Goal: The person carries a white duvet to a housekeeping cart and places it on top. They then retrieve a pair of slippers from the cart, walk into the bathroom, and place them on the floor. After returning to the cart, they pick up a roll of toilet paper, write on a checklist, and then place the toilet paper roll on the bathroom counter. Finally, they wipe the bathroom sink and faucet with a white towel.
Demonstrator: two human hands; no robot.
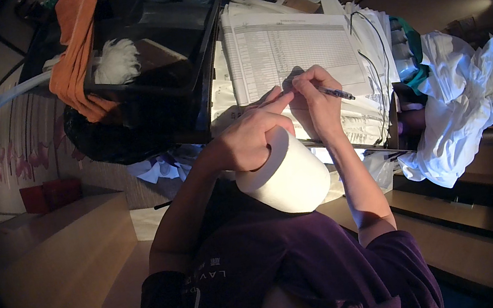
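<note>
In my right hand is a pen, and its writing end meets a printed form with a table grid. The hand hides the tip. My left hand is hooked around the upper end of a thick white roll, apparently of paper, which hangs tilted before my chest. Part of this hand is out of sight behind the roll's rim. Its forefinger stretches onto the lower part of the form, close to my right hand. Under the form lies a thick stack of papers.
On the left, a black caddy holds a white fluffy duster; an orange cloth drapes over its side. A black cable crosses the papers. Crumpled white fabric or plastic bulges at right. Wooden steps lie lower right.
</note>
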